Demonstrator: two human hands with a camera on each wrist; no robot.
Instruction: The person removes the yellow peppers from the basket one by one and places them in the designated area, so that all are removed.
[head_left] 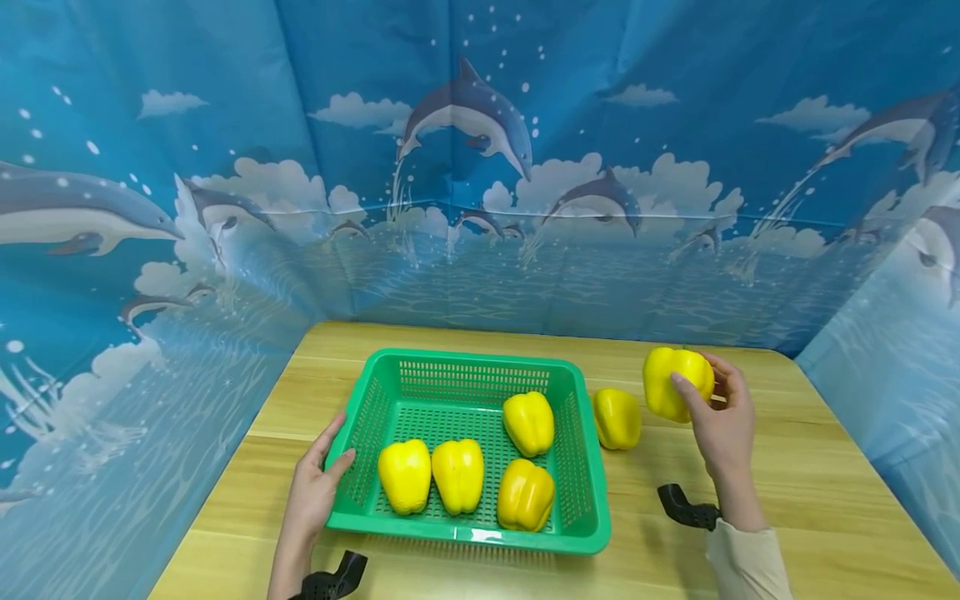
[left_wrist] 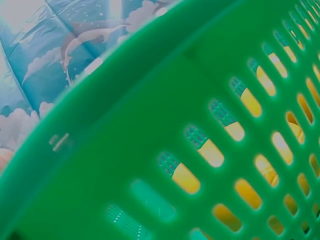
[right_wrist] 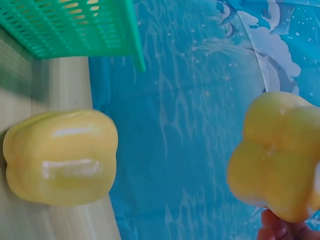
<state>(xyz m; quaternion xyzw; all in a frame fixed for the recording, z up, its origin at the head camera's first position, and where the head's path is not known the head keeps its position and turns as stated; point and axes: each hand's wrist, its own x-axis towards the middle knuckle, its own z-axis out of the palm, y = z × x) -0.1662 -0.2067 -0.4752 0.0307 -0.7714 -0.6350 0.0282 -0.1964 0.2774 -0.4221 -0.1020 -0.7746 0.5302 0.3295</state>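
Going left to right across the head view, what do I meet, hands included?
Left hand → green basket with four yellow bell peppers inside → single yellow bell pepper on the wood-grain table → held yellow bell pepper → right hand.

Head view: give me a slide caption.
Left hand grips a green basket of four yellow peppers; right hand holds another pepper.

Blue sheeting (head_left: 360, 50) printed with dolphins (head_left: 480, 104) and clouds (head_left: 277, 187) hangs behind and beside a wood-grain table (head_left: 810, 467).
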